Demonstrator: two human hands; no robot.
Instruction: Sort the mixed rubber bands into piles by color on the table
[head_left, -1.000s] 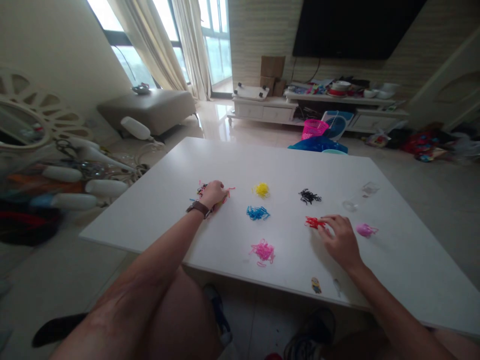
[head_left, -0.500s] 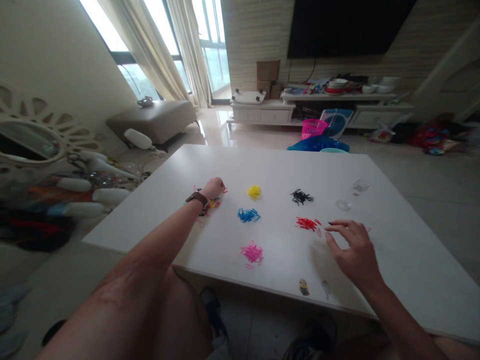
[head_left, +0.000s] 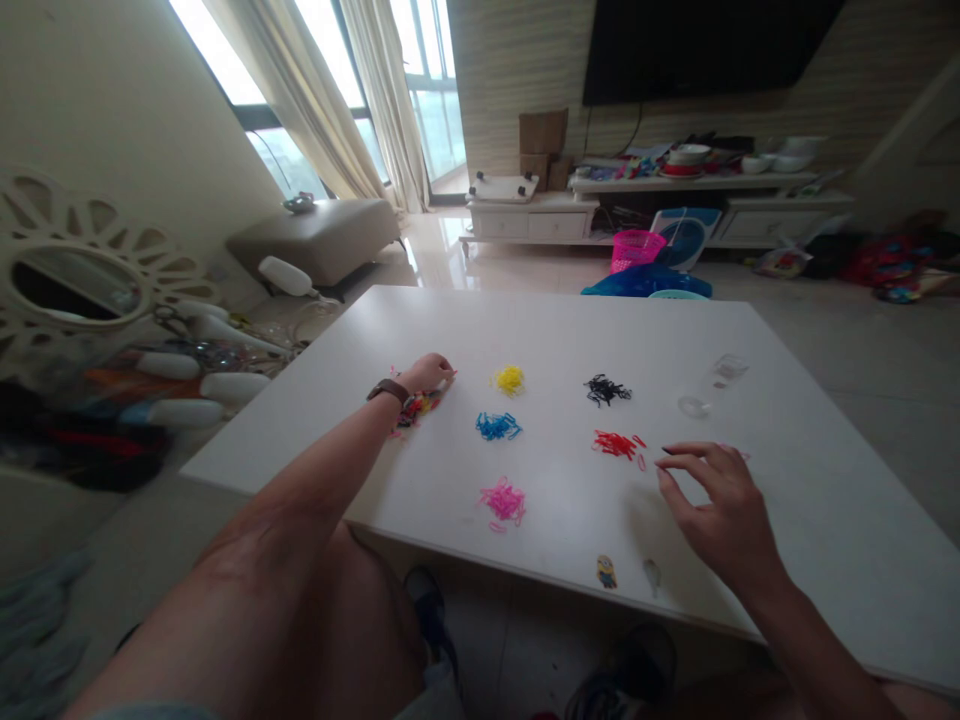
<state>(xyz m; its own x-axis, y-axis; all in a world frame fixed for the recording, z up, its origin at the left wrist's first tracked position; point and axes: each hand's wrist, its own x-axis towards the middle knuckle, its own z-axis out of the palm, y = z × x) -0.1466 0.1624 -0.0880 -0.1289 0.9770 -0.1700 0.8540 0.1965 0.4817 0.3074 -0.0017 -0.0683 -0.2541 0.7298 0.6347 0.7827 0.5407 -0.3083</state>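
My left hand (head_left: 427, 372), a brown band on its wrist, is over a mixed pile of small rubber bands (head_left: 417, 406). Its fingers pinch a small reddish rubber band (head_left: 453, 374), only a tip of which shows. To the right lie sorted heaps: yellow rubber bands (head_left: 510, 380), blue rubber bands (head_left: 498, 426), pink rubber bands (head_left: 504, 500), black rubber bands (head_left: 606, 390) and red rubber bands (head_left: 616, 444). Beside the red heap hovers my right hand (head_left: 720, 505), thumb and forefinger apart, with nothing visible between them.
On the white table (head_left: 555, 335) lie a clear lid (head_left: 694, 406) and a clear box (head_left: 729, 370). A minion sticker (head_left: 606, 572) and a small pale item (head_left: 652, 576) are near the front edge. Past the far edge stand a pink basket (head_left: 636, 250) and a blue bag (head_left: 645, 282).
My left hand stays at the mixed pile, its wrist turned slightly and more of the pile showing. My right hand hardly moves. The camera view has shifted a little.
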